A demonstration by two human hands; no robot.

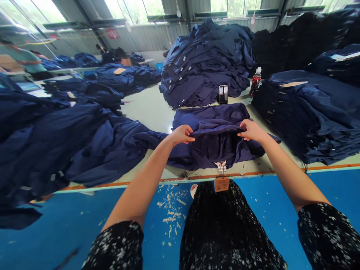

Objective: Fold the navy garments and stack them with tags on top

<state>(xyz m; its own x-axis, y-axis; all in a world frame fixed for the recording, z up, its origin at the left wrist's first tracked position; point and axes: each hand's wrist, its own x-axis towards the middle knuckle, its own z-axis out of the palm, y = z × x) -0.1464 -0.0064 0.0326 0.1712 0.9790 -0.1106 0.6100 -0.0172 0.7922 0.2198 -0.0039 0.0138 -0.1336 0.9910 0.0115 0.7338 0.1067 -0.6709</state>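
Observation:
A navy blue garment (208,114) lies across the table's front edge before me, its upper layer lifted into a fold. My left hand (182,135) pinches that fold on the left side, fingers closed on the cloth. On the right side my right hand (249,131) grips the same raised edge between thumb and fingers. Below the fold the cloth gapes into a dark hollow. A white label (221,165) shows at the near edge, and an orange-brown hang tag (222,184) dangles from it over the table's edge.
Behind the garment rises a tall pile of navy garments (208,60), with a phone (223,94) propped against it. A bottle of red drink (255,81) stands to its right. More garments (317,112) are stacked at right, others (92,138) heaped at left. People work farther back.

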